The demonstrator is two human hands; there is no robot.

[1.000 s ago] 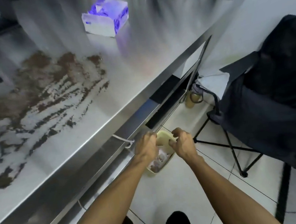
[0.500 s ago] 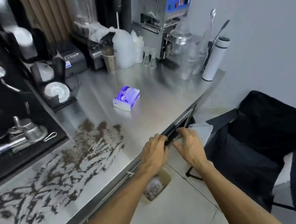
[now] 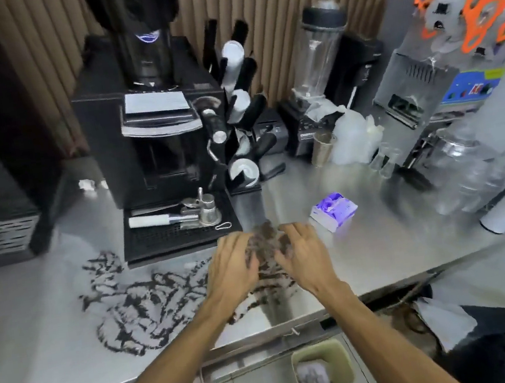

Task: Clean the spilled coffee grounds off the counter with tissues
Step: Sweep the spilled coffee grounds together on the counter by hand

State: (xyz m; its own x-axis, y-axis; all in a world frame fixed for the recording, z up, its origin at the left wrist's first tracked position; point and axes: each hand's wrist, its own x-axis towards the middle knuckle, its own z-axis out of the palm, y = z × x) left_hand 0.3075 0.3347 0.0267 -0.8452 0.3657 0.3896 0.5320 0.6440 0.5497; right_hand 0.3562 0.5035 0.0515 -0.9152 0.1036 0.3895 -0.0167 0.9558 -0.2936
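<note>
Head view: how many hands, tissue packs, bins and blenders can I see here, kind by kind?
Hands: 2, left hand and right hand
Tissue pack: 1
Bin: 1
Blender: 1
Total: 5

The coffee grounds [image 3: 150,304] are dark brown to black, dragged into curling streaks and thin ridges over the counter [image 3: 396,246] — a shiny steel top, with pale bare metal showing between the smears. The widest patch lies to the left of the left hand [image 3: 234,267] and reaches under its wrist towards the near edge. A thicker, darker clump sits between the two hands, and short streaks continue beneath the right hand [image 3: 304,255]. The tissues [image 3: 333,211] are a small soft pack, white with purple print, lying flat on the steel just beyond and to the right of the right hand — apart from the grounds
</note>
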